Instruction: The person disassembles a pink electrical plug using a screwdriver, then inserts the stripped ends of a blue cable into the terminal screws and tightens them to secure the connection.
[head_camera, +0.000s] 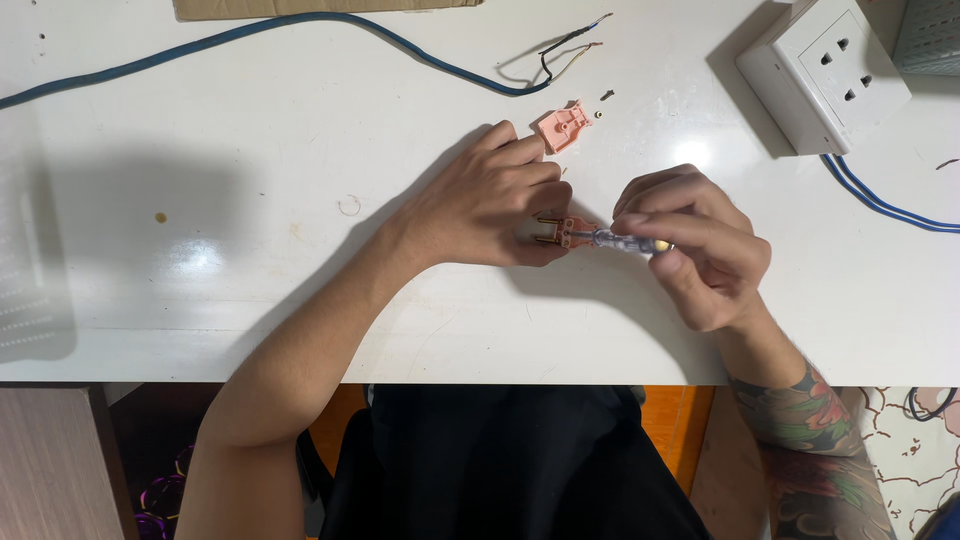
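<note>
The left hand (490, 195) was closed around a small orange plug body (566, 233), pinching it between thumb and fingers just above the white table (250, 150), with the two brass prongs (546, 231) sticking out toward the palm side. The right hand (695, 245) gripped a small screwdriver (630, 241) with a clear handle, fingers curled narrowly around it, the shaft meeting the plug's near end. The plug looked light and rigid, a hard plastic shell that would likely crack under a hard squeeze and slip if held only by its smooth faces; the flat sides near the prongs seemed the steadiest place to pinch it, keeping clear of the screw end. Just beyond the left fingertips lay the matching orange cover half (562, 128), flat on the table, with a tiny screw (606, 96) and a small pale ring-like piece (596, 114) near it, both easy to lose. Farther back a blue cable (300, 22) curved across the table and ended in stripped wire ends (570, 50), black and pale conductors splayed apart. At the far right corner sat a white wall socket block (825, 70), with blue leads (880, 205) running off from beneath it.
</note>
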